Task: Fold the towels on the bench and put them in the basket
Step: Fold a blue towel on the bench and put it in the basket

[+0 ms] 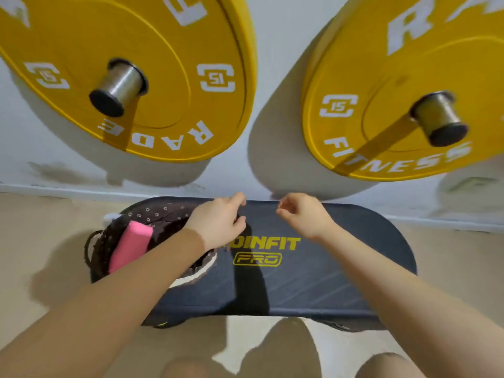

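A folded pink towel [131, 245] stands on edge inside the dark basket [94, 257], which has a brown flowered lining and sits at the left end of the bench. The bench [313, 271] is a dark navy pad with a yellow "PRO" logo. My left hand [219, 221] hovers over the basket's right rim near the bench's far edge, fingers loosely curled, with nothing seen in it. My right hand [302, 215] hovers over the far middle of the bench, fingers also loosely curled and holding nothing. I see no other towel on the pad.
Two yellow 15 kg weight plates [141, 77] [403, 105] hang on pegs on the white wall just beyond the bench. Beige floor lies on both sides. My knees [272, 358] are at the near edge of the bench.
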Demonstrator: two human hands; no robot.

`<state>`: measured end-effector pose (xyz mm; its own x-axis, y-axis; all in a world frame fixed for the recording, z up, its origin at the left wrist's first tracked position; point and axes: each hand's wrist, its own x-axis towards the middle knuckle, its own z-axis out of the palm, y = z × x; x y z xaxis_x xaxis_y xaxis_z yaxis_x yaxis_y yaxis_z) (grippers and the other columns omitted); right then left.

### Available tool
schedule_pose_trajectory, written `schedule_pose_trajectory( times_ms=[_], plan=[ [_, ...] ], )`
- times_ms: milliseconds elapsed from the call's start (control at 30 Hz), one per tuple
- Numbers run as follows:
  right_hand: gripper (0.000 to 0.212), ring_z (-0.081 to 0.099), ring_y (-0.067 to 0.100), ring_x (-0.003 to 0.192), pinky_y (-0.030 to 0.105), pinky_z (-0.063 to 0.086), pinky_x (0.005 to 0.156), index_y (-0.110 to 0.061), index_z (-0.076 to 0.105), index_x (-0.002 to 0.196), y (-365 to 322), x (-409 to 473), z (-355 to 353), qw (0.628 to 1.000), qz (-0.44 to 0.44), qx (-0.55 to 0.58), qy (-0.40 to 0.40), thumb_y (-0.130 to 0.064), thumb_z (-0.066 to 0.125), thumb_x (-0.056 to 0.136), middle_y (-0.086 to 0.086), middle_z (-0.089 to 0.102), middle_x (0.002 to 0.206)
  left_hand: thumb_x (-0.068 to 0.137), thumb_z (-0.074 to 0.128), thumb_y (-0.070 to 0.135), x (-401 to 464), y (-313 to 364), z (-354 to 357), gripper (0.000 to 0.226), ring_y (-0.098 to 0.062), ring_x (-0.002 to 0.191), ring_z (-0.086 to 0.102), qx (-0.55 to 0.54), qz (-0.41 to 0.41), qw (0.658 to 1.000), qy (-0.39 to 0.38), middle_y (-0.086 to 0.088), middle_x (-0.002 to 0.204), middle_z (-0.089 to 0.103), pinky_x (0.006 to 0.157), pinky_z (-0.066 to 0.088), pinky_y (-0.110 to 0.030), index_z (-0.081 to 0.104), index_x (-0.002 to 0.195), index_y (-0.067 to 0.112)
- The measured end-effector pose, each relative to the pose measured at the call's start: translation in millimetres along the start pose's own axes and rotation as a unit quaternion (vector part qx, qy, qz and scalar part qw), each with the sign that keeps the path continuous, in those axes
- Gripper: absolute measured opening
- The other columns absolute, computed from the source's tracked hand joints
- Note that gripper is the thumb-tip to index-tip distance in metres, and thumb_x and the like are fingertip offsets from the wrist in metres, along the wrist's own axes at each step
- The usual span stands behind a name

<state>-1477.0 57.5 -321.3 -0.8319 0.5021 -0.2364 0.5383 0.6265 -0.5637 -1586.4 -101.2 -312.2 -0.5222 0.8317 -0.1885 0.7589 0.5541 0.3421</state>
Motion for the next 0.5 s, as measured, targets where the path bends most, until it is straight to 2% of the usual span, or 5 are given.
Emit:
schedule_pose_trajectory(
  times_ms=[67, 200, 333, 500],
  plan=[
    [0.02, 0.06, 0.028, 0.102, 0.029, 0.041, 0.082, -0.005, 0.062, 0.101, -4, -41, -51, 0.999, 0.039, -0.017, -0.027, -0.017, 0.057, 0.087, 0.012, 0.067, 0.104, 0.091, 0.047, 0.029, -14, 36, -37, 0.028, -0.028, 0.09, 0.058, -0.017, 0.025, 0.999, -0.029, -0.002, 0.1, 0.06, 0.067, 0.042, -0.033, 0.044, 0.115, 0.015],
    [0.025, 0.059, 0.026, 0.104, 0.029, 0.041, 0.084, -0.006, 0.06, 0.108, -24, -136, -146, 0.99, 0.136, -0.004, -0.034, -0.022, 0.057, 0.089, 0.01, 0.066, 0.109, 0.088, 0.052, 0.03, -42, 111, -111, 0.028, -0.029, 0.092, 0.057, -0.033, 0.082, 0.992, -0.094, -0.001, 0.101, 0.059, 0.074, 0.045, -0.035, 0.045, 0.111, 0.015],
    [0.024, 0.057, 0.027, 0.107, 0.029, 0.042, 0.085, -0.008, 0.06, 0.109, -28, -226, -209, 0.973, 0.231, 0.015, 0.001, -0.021, 0.053, 0.091, 0.01, 0.065, 0.113, 0.087, 0.052, 0.026, -61, 185, -158, 0.023, -0.024, 0.091, 0.056, -0.034, 0.156, 0.975, -0.153, 0.004, 0.089, 0.056, 0.08, 0.048, -0.036, 0.049, 0.106, 0.015],
    [0.022, 0.061, 0.032, 0.103, 0.031, 0.045, 0.085, -0.005, 0.062, 0.105, -2, -354, -243, 0.935, 0.336, 0.073, 0.087, -0.016, 0.051, 0.09, 0.015, 0.067, 0.108, 0.088, 0.051, 0.026, -91, 296, -153, 0.021, -0.016, 0.078, 0.055, -0.013, 0.277, 0.935, -0.219, 0.004, 0.089, 0.061, 0.077, 0.049, -0.036, 0.051, 0.107, 0.017]
  ],
)
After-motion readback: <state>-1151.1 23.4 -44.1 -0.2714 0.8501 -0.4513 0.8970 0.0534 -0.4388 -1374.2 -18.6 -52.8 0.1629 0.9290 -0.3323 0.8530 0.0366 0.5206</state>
